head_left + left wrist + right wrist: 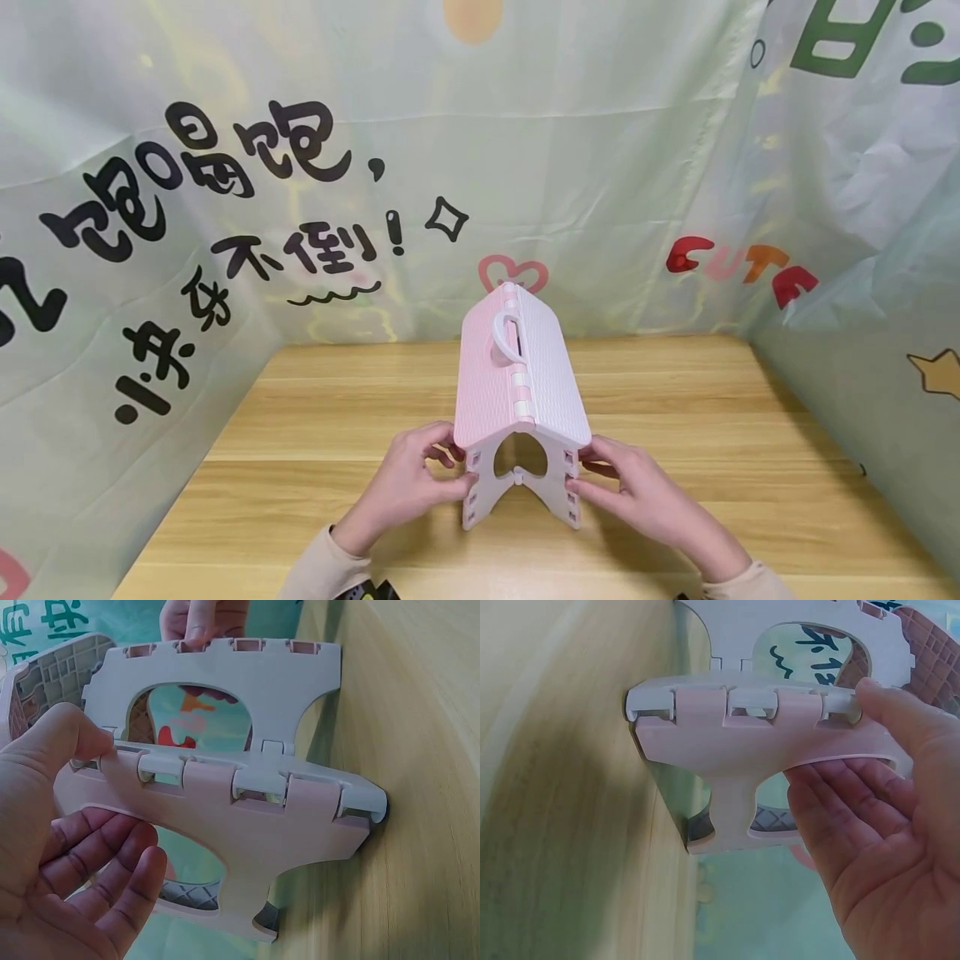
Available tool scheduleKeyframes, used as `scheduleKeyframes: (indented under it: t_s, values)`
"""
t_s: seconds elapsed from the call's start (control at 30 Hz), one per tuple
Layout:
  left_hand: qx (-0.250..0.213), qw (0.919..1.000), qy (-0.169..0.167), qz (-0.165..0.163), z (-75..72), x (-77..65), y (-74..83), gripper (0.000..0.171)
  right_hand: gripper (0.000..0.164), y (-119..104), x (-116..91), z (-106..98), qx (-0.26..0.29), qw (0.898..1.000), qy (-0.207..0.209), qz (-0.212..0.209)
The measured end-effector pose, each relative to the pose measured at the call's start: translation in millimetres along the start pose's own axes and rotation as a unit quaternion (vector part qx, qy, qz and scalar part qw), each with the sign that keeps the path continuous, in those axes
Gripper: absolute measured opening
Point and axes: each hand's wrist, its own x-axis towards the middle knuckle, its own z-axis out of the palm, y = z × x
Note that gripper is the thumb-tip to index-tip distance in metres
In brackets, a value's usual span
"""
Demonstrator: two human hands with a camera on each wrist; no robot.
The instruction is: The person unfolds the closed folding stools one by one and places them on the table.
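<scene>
A pink and white plastic folding stool (551, 367) stands on the table, partly folded, its top panels peaked like a roof with a loop handle (507, 337) at the ridge. My left hand (408, 479) grips the left hinged edge of its legs; in the left wrist view the thumb (86, 735) lies on the hinge edge while the fingers (124, 859) curl behind the panel's cut-out. On the opposite edge, my right hand (641, 483) has the same hold, with its thumb (889, 705) over the hinge edge. The front leg panel bends inward at its middle hinge (517, 477).
The wood-grain table (360, 392) extends around the stool. Printed cloth (600, 167) hangs behind it and along both sides, bearing dark lettering, a pink heart and a coloured "CUTE". Beige sleeves (326, 571) cover both forearms.
</scene>
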Motion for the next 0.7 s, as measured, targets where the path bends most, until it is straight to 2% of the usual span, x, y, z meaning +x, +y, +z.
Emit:
scheduleKeyframes:
  t_s: [0.2, 0.4, 0.57, 0.7]
  values:
    - [0.011, 0.9998, -0.016, -0.006, -0.4, 1.3, 3.2, 0.030, 0.040, 0, 5, 3, -0.035, 0.999, 0.018, -0.006]
    - [0.023, 0.9993, -0.028, -0.001, -4.4, 3.0, 8.4, 0.032, 0.044, -2, 8, 2, -0.036, 0.999, 0.001, 0.012]
    - [0.030, 0.9991, -0.011, 0.027, -16.1, 7.8, 13.1, 0.038, 0.051, -5, 11, -7, -0.032, 0.999, -0.011, 0.026]
    - [0.040, 0.9985, 0.017, 0.033, -31.2, 15.8, 21.0, 0.038, 0.055, -9, 13, -24, -0.054, 0.997, 0.001, 0.050]
